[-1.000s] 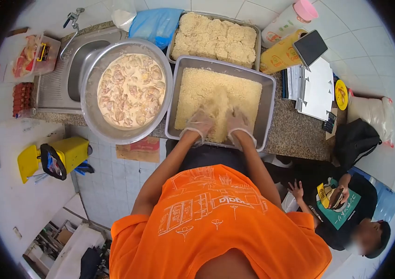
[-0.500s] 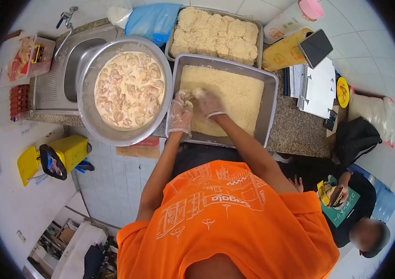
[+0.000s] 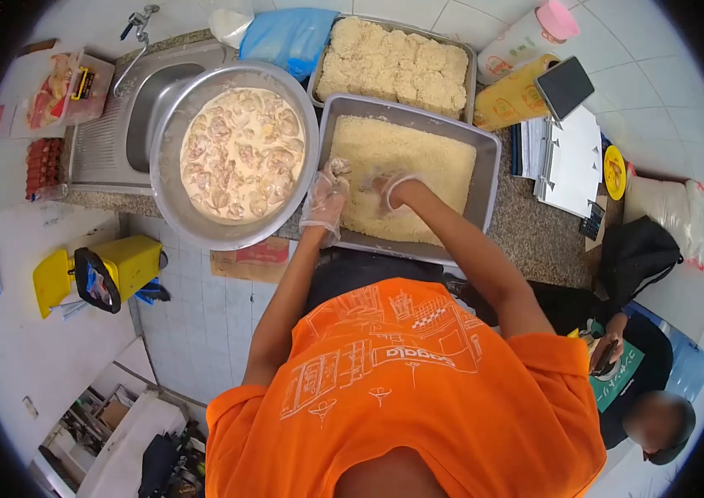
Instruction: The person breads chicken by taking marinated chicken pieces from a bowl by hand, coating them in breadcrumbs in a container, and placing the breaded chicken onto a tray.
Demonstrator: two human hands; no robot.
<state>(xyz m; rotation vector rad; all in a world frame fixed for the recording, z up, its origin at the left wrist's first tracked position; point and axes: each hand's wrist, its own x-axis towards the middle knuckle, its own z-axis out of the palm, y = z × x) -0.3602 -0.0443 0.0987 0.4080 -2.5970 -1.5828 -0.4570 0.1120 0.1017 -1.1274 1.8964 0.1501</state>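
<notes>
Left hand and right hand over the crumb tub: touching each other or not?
Apart. The head view shows a strip of crumbs between the left hand, at the tub's near left corner, and the right hand.

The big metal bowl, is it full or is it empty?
Partly full: the metal bowl holds pieces in pale liquid, with bare metal showing between them and the rim.

Legible lettering, two entries: "Sagala" stood on an orange shirt point(image 3: 401, 390) at six o'clock; "コンサントリー" on a dark shirt's green panel point(image 3: 617, 375), four o'clock.
</notes>
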